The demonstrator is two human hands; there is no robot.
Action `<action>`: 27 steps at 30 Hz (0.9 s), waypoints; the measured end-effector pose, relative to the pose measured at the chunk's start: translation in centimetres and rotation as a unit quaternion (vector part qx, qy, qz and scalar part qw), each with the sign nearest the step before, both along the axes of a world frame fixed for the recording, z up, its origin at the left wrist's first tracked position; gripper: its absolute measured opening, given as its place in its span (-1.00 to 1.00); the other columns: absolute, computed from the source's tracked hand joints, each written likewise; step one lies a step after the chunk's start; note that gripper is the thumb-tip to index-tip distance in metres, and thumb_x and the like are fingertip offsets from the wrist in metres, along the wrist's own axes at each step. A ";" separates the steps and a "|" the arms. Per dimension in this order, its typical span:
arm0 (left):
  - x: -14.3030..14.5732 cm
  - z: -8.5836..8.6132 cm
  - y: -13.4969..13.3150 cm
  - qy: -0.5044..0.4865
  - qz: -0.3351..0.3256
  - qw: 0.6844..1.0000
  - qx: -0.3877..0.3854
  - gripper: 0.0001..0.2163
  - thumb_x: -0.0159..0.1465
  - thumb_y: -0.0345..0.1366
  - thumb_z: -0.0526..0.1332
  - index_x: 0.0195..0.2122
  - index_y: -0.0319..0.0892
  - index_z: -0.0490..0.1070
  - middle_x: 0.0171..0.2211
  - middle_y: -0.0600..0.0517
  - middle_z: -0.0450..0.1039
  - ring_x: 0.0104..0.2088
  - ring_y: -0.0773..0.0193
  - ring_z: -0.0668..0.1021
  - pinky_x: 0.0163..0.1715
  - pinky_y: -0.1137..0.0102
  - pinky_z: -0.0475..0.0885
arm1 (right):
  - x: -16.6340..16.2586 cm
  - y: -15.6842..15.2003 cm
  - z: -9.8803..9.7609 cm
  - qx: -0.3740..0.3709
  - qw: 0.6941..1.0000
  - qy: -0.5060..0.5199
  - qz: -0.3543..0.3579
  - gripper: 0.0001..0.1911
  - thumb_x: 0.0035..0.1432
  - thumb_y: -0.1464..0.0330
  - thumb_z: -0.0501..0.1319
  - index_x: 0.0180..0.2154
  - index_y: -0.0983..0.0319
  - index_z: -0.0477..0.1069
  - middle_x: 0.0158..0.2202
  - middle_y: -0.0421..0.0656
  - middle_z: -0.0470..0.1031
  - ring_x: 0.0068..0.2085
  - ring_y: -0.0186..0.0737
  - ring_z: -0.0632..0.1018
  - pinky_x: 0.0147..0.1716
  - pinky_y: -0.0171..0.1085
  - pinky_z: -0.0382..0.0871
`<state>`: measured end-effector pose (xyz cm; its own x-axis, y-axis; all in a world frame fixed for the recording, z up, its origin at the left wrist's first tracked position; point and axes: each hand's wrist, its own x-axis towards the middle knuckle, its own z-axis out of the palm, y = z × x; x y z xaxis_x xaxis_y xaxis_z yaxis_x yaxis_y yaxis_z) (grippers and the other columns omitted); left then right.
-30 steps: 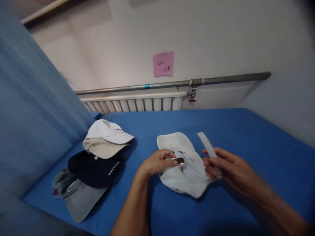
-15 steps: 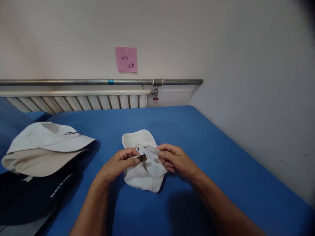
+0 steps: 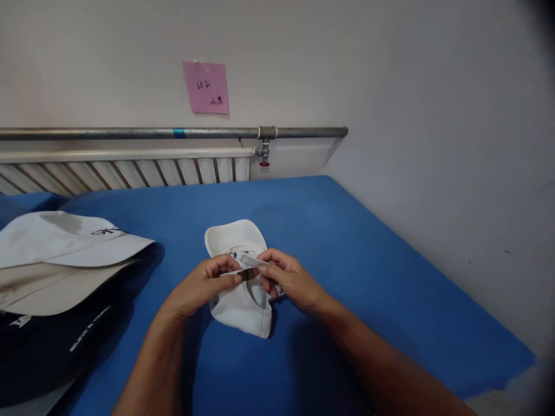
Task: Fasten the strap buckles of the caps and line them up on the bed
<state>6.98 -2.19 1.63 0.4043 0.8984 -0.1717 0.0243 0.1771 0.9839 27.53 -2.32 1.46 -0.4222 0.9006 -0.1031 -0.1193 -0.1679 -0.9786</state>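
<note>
A white baseball cap (image 3: 243, 312) lies on the blue surface with its brim (image 3: 236, 237) pointing away from me and its back opening toward me. My left hand (image 3: 203, 283) pinches a dark brass-coloured buckle (image 3: 247, 274) at one side of that opening. Between the thumb and fingers of my right hand (image 3: 290, 277) is the cap's pale strap (image 3: 251, 261), its free end pointing left just above the buckle. Strap and buckle overlap in view; whether the strap passes through the buckle I cannot tell. My right fingers hide part of the opening.
At the left lie stacked caps: a white cap (image 3: 56, 237), a beige cap (image 3: 65, 283) and a dark navy cap (image 3: 47, 346). The blue surface (image 3: 347, 248) meets a wall at the right. Behind it are a radiator (image 3: 143, 173), a metal pipe (image 3: 130, 134) and a pink note (image 3: 206, 86).
My right hand has moved left with the strap, closing the gap to the buckle. The cap's opening looks narrower. The whole view has shifted slightly.
</note>
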 end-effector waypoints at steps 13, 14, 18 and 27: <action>-0.5 0.1 -0.1 -0.063 0.053 0.996 -0.023 -0.85 0.05 -0.27 0.41 -0.42 -0.21 0.51 -0.50 0.10 0.44 -0.50 0.41 0.41 -0.46 0.51 0.26 | -0.2 0.1 -0.1 -0.058 0.995 0.071 -0.032 -0.79 0.04 0.27 0.30 -0.38 0.23 0.32 -0.59 -0.38 0.30 -0.71 -0.58 0.12 -0.75 -0.48 0.01; -0.6 0.1 -0.1 -0.079 0.066 0.994 -0.026 -0.84 0.03 -0.27 0.42 -0.42 -0.21 0.52 -0.50 0.10 0.45 -0.49 0.41 0.42 -0.44 0.51 0.27 | -0.2 0.1 -0.1 -0.069 0.995 0.072 -0.022 -0.80 0.05 0.27 0.30 -0.38 0.23 0.33 -0.62 -0.40 0.26 -0.72 -0.58 0.08 -0.76 -0.49 -0.02; -0.7 -0.1 0.2 -0.121 0.094 0.988 -0.029 -0.83 -0.05 -0.29 0.46 -0.44 -0.19 0.57 -0.47 0.07 0.51 -0.43 0.36 0.47 -0.37 0.48 0.31 | -0.2 -0.1 0.0 -0.067 0.994 0.079 0.029 -0.81 0.06 0.27 0.30 -0.33 0.24 0.40 -0.64 -0.39 0.24 -0.71 -0.56 0.11 -0.75 -0.48 0.01; -0.2 -0.6 0.2 -0.118 0.041 0.992 -0.029 -0.87 0.06 -0.30 0.41 -0.35 -0.18 0.56 -0.38 0.03 0.55 -0.37 0.31 0.52 -0.29 0.44 0.37 | -0.4 -0.7 0.3 0.012 0.995 0.096 0.004 -0.85 0.07 0.28 0.27 -0.34 0.22 0.45 -0.55 -0.30 0.38 -0.60 -0.47 0.34 -0.61 -0.42 0.18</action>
<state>6.78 -1.98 1.01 0.3648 0.9214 -0.1339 -0.2217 0.2256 0.9487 27.10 -3.00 1.75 -0.4393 0.8983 0.0007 -0.3024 -0.1472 -0.9417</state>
